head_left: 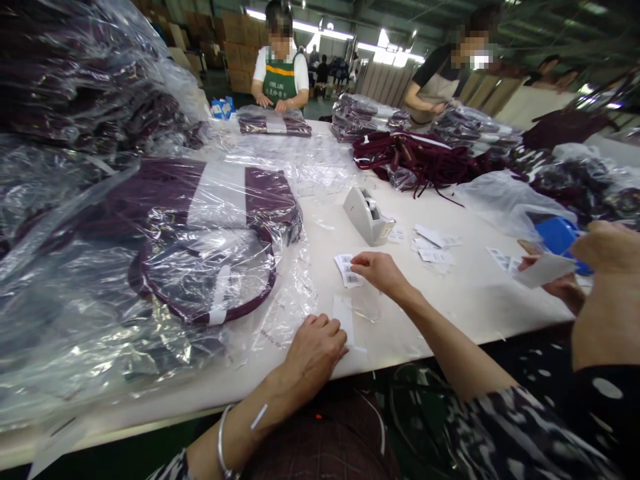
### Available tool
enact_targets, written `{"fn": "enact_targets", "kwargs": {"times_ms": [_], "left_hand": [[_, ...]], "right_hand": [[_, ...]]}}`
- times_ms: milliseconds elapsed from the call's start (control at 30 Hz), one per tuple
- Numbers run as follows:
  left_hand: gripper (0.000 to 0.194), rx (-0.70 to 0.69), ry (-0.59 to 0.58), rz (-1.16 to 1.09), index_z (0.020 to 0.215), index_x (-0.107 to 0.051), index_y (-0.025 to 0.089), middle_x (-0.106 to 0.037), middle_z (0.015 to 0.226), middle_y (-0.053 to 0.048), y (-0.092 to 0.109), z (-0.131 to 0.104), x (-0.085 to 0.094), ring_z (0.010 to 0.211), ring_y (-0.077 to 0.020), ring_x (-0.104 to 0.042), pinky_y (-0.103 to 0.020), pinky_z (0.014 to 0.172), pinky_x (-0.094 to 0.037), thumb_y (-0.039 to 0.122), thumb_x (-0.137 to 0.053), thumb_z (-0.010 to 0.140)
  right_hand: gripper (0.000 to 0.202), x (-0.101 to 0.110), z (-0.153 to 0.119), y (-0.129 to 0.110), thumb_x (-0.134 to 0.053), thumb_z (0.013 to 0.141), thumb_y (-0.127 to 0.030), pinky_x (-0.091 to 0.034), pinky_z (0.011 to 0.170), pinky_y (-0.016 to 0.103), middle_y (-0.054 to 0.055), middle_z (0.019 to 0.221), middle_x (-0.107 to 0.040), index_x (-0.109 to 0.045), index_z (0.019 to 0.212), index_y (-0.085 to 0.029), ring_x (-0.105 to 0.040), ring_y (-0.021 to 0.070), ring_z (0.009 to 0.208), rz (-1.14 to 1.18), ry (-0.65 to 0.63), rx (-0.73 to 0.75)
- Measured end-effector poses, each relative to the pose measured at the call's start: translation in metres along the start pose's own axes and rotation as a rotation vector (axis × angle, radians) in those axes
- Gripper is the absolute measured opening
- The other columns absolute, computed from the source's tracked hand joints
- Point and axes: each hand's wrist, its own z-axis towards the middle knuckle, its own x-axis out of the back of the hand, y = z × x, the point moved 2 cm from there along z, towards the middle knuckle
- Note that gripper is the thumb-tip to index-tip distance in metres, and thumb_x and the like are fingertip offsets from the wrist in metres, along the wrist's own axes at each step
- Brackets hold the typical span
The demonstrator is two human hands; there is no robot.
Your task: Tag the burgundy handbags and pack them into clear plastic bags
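Observation:
My right hand (383, 272) pinches the edge of a small white sheet of barcode labels (347, 272) lying on the white table. Below it, near the table's front edge, my left hand (316, 343) rests with its fingers curled in; whatever may be under them is hidden. A blank white slip (343, 313) lies just beyond the left fingers, beside a scrap of clear film (367, 307). Left of both hands is a dark purple bag (265, 193) in clear plastic, with a white paper band (217, 193) around it and a looped handle (250, 308).
A grey tape dispenser (367, 217) stands beyond my right hand, with more labels (433, 243) beside it. At right, a neighbour's hands (565, 283) hold a white card. Wrapped bags (90, 87) pile high at left. Two people work across the table by purple bundles (410, 157).

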Motion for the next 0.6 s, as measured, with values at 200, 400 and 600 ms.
{"fn": "enact_targets", "kwargs": {"times_ms": [200,400,600], "left_hand": [[0.011,0.027,-0.023,-0.012,0.088,-0.062,0.019,-0.065,0.091,-0.003,0.000,0.003,0.002,0.089,-0.0233,-0.057,-0.038,0.077,-0.041,0.029,-0.062,0.091],[0.013,0.048,-0.023,-0.059,0.089,-0.063,0.019,-0.064,0.093,-0.004,-0.002,0.002,0.000,0.092,-0.0229,-0.057,-0.037,0.079,-0.042,0.030,-0.058,0.093],[0.015,0.071,-0.066,-0.121,0.091,-0.064,0.018,-0.065,0.097,-0.005,-0.004,0.002,0.006,0.095,-0.0241,-0.058,-0.039,0.082,-0.045,0.030,-0.055,0.094]], "right_hand": [[0.064,-0.006,0.054,-0.001,-0.088,0.058,-0.031,-0.045,0.091,0.030,0.013,0.119,-0.065,-0.066,0.117,-0.017,-0.061,0.0280,0.108,-0.274,-0.233,0.105],[0.053,-0.005,0.057,-0.008,-0.088,0.058,-0.029,-0.043,0.074,0.029,0.012,0.106,-0.066,-0.065,0.104,-0.016,-0.063,0.0268,0.094,-0.338,-0.254,0.087],[0.059,-0.006,0.045,-0.005,-0.087,0.057,-0.028,-0.039,0.067,0.027,0.009,0.100,-0.066,-0.055,0.106,-0.019,-0.061,0.0236,0.087,-0.257,-0.147,0.057]]}}
